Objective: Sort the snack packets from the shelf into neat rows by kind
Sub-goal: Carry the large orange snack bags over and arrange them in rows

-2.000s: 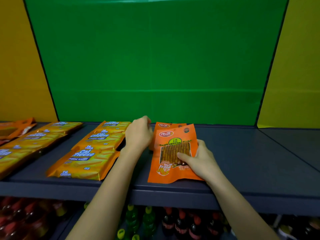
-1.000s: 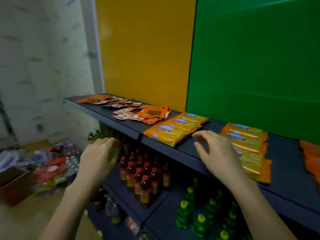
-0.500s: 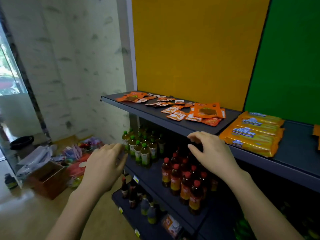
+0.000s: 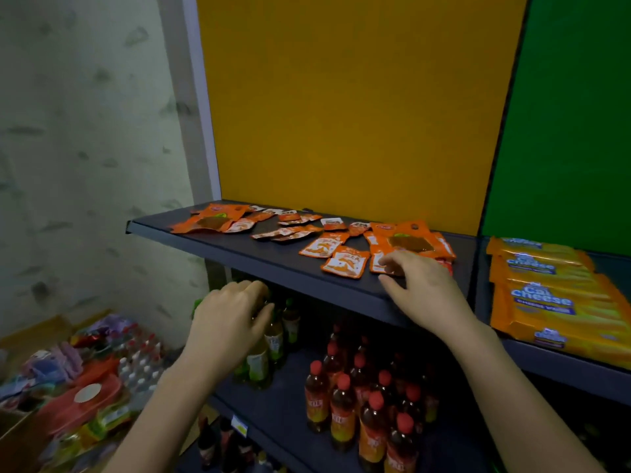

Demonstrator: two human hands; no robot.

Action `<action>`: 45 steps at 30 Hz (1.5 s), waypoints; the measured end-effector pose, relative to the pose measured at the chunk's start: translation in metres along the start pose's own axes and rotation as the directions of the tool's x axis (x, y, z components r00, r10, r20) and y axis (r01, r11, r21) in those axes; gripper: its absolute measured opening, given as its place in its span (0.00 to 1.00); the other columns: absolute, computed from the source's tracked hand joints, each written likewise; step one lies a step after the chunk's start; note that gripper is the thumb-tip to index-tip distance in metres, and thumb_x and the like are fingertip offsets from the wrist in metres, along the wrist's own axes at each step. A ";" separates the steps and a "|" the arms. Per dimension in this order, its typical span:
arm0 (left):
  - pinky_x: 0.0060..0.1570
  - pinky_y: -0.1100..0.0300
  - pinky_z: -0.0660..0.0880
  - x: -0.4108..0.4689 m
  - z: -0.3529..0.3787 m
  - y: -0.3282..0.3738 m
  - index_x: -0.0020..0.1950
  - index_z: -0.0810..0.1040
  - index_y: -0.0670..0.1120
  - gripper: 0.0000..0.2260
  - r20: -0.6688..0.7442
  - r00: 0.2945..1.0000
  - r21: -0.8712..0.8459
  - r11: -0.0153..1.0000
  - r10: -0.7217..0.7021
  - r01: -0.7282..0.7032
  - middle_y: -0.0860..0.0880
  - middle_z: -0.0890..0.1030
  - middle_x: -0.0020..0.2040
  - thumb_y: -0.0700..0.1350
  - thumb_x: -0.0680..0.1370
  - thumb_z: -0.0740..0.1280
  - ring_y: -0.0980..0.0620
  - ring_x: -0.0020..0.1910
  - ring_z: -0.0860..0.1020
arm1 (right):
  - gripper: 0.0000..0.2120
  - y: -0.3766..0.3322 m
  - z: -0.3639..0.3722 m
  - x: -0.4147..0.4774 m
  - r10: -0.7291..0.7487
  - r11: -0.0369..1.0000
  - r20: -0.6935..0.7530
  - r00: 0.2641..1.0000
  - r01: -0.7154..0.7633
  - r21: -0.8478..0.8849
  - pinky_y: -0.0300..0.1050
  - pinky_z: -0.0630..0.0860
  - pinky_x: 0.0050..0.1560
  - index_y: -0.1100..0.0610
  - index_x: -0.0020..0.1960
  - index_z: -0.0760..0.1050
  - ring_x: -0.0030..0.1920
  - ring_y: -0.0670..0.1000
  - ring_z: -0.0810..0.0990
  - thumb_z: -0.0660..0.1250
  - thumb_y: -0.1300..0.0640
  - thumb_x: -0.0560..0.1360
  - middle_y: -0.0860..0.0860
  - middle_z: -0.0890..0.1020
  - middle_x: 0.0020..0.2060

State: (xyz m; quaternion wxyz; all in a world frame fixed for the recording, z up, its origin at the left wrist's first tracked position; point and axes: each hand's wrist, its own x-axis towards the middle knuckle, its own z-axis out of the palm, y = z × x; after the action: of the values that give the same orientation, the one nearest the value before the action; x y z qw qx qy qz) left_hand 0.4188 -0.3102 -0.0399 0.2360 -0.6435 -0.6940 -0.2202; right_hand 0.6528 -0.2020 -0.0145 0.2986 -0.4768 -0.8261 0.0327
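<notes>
The dark shelf (image 4: 273,261) carries Cal Cheese wafer packs (image 4: 543,295) in rows on the right and small orange snack packets (image 4: 345,262) scattered in the middle. The right hand (image 4: 423,291) reaches to the nearest packets, grip wide. The left hand (image 4: 228,315) hangs below the shelf edge, loosely curled and holding nothing.

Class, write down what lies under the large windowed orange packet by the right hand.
Several small orange packets stick out from under the large packet at both sides. The right hand hides its front edge; anything fully beneath cannot be seen.
</notes>
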 end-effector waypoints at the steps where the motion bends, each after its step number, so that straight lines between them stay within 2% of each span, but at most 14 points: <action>1: 0.37 0.55 0.74 0.014 0.005 -0.006 0.49 0.79 0.46 0.08 0.014 1.000 -0.020 1.000 0.003 -0.002 0.49 0.82 0.44 0.49 0.74 0.67 0.46 0.44 0.81 | 0.14 0.000 0.003 0.012 0.031 1.000 -0.008 0.999 -0.031 0.003 0.48 0.75 0.55 0.51 0.61 0.74 0.59 0.51 0.77 0.62 0.52 0.76 0.49 0.79 0.58; 3: 0.44 0.56 0.72 0.041 0.017 -0.020 0.55 0.77 0.47 0.11 0.004 1.000 -0.068 0.998 0.006 -0.006 0.50 0.81 0.51 0.50 0.77 0.63 0.47 0.52 0.78 | 0.15 0.004 0.009 0.037 0.108 0.994 -0.019 0.994 -0.109 -0.020 0.48 0.73 0.57 0.53 0.62 0.73 0.60 0.53 0.76 0.62 0.52 0.76 0.51 0.79 0.60; 9: 0.51 0.54 0.74 0.105 0.066 -0.042 0.58 0.75 0.48 0.13 0.018 1.000 -0.192 0.981 0.023 -0.019 0.49 0.80 0.54 0.52 0.77 0.62 0.48 0.56 0.77 | 0.21 0.021 0.016 0.100 0.371 0.918 -0.044 0.928 -0.374 -0.132 0.50 0.70 0.59 0.61 0.64 0.70 0.63 0.59 0.72 0.62 0.49 0.77 0.58 0.75 0.62; 16: 0.43 0.58 0.69 0.154 0.106 -0.034 0.55 0.76 0.49 0.10 0.002 0.997 -0.321 0.945 0.074 -0.069 0.50 0.80 0.53 0.51 0.77 0.62 0.48 0.54 0.77 | 0.49 0.042 0.028 0.131 0.682 0.721 0.107 0.724 -0.639 -0.269 0.55 0.67 0.66 0.62 0.73 0.57 0.70 0.61 0.65 0.60 0.27 0.66 0.59 0.65 0.71; 19: 0.39 0.59 0.67 0.170 0.119 -0.038 0.52 0.77 0.49 0.09 -0.009 0.996 -0.374 0.923 0.092 -0.089 0.51 0.81 0.50 0.52 0.77 0.62 0.49 0.51 0.77 | 0.53 0.048 0.031 0.135 0.724 0.671 0.116 0.680 -0.655 -0.347 0.55 0.65 0.66 0.60 0.75 0.55 0.71 0.61 0.65 0.59 0.24 0.63 0.58 0.64 0.73; 23: 0.40 0.59 0.69 0.186 0.134 -0.045 0.51 0.77 0.48 0.09 -0.010 0.992 -0.413 0.903 0.124 -0.117 0.51 0.81 0.49 0.51 0.76 0.63 0.50 0.50 0.77 | 0.53 0.059 0.034 0.142 0.726 0.655 0.075 0.684 -0.654 -0.378 0.55 0.67 0.67 0.62 0.71 0.63 0.69 0.61 0.67 0.61 0.24 0.61 0.60 0.67 0.70; 27: 0.43 0.59 0.69 0.198 0.141 -0.052 0.52 0.78 0.47 0.10 -0.036 0.984 -0.448 0.877 0.176 -0.173 0.50 0.81 0.50 0.50 0.76 0.64 0.50 0.51 0.77 | 0.55 0.061 0.035 0.146 0.767 0.616 0.109 0.632 -0.678 -0.402 0.57 0.59 0.72 0.62 0.73 0.59 0.73 0.63 0.57 0.61 0.24 0.61 0.62 0.60 0.73; 31: 0.43 0.60 0.69 0.203 0.145 -0.059 0.53 0.78 0.49 0.09 -0.049 0.979 -0.504 0.841 0.197 -0.194 0.52 0.81 0.50 0.51 0.76 0.64 0.52 0.50 0.77 | 0.54 0.063 0.034 0.151 0.811 0.554 0.050 0.582 -0.740 -0.380 0.55 0.61 0.69 0.60 0.71 0.63 0.72 0.62 0.61 0.65 0.24 0.57 0.61 0.62 0.72; 33: 0.43 0.61 0.69 0.205 0.146 -0.062 0.53 0.77 0.49 0.09 -0.044 0.976 -0.520 0.829 0.213 -0.204 0.53 0.80 0.50 0.51 0.76 0.64 0.53 0.51 0.77 | 0.49 0.065 0.033 0.154 0.827 0.538 0.032 0.561 -0.776 -0.328 0.52 0.68 0.62 0.59 0.63 0.71 0.67 0.61 0.69 0.68 0.25 0.55 0.60 0.70 0.67; 35: 0.44 0.61 0.69 0.206 0.146 -0.067 0.54 0.77 0.49 0.10 -0.039 0.974 -0.528 0.824 0.222 -0.208 0.52 0.80 0.51 0.52 0.77 0.63 0.53 0.52 0.76 | 0.34 0.068 0.032 0.157 0.816 0.567 0.021 0.578 -0.792 -0.226 0.47 0.72 0.46 0.58 0.44 0.75 0.53 0.58 0.78 0.72 0.30 0.56 0.58 0.80 0.52; 36: 0.45 0.61 0.69 0.207 0.144 -0.070 0.55 0.77 0.49 0.11 -0.038 0.975 -0.528 0.825 0.217 -0.204 0.52 0.80 0.52 0.52 0.77 0.63 0.52 0.53 0.76 | 0.28 0.069 0.031 0.158 0.809 0.581 0.018 0.587 -0.794 -0.179 0.45 0.70 0.38 0.57 0.37 0.73 0.46 0.56 0.79 0.74 0.33 0.58 0.57 0.81 0.45; 38: 0.45 0.60 0.69 0.209 0.142 -0.080 0.55 0.77 0.49 0.11 -0.038 0.979 -0.523 0.831 0.200 -0.190 0.51 0.80 0.52 0.52 0.77 0.63 0.51 0.54 0.76 | 0.23 0.067 0.027 0.160 0.800 0.594 -0.009 0.600 -0.794 -0.133 0.43 0.67 0.32 0.57 0.33 0.72 0.41 0.56 0.77 0.76 0.40 0.61 0.57 0.80 0.40; 42: 0.47 0.56 0.70 0.215 0.143 -0.116 0.54 0.77 0.49 0.10 -0.036 0.992 -0.504 0.855 0.122 -0.124 0.50 0.80 0.50 0.51 0.76 0.64 0.49 0.54 0.76 | 0.25 0.042 0.016 0.167 0.709 0.654 -0.261 0.655 -0.749 -0.106 0.49 0.73 0.45 0.61 0.50 0.75 0.51 0.61 0.78 0.77 0.45 0.62 0.63 0.81 0.51; 45: 0.46 0.56 0.70 0.220 0.144 -0.149 0.53 0.78 0.48 0.10 -0.024 0.998 -0.476 0.876 0.066 -0.069 0.49 0.81 0.50 0.51 0.76 0.65 0.48 0.53 0.76 | 0.27 0.006 0.015 0.173 0.549 0.724 -0.469 0.692 -0.674 -0.147 0.55 0.74 0.49 0.58 0.58 0.72 0.54 0.65 0.78 0.74 0.45 0.66 0.64 0.80 0.52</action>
State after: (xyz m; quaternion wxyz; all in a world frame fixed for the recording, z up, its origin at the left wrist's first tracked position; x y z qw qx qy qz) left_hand 0.2511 -0.0597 -0.0193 0.0805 -0.7047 -0.5948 -0.3783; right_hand 0.5863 -0.0559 0.0512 0.3510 -0.7641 -0.5331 -0.0939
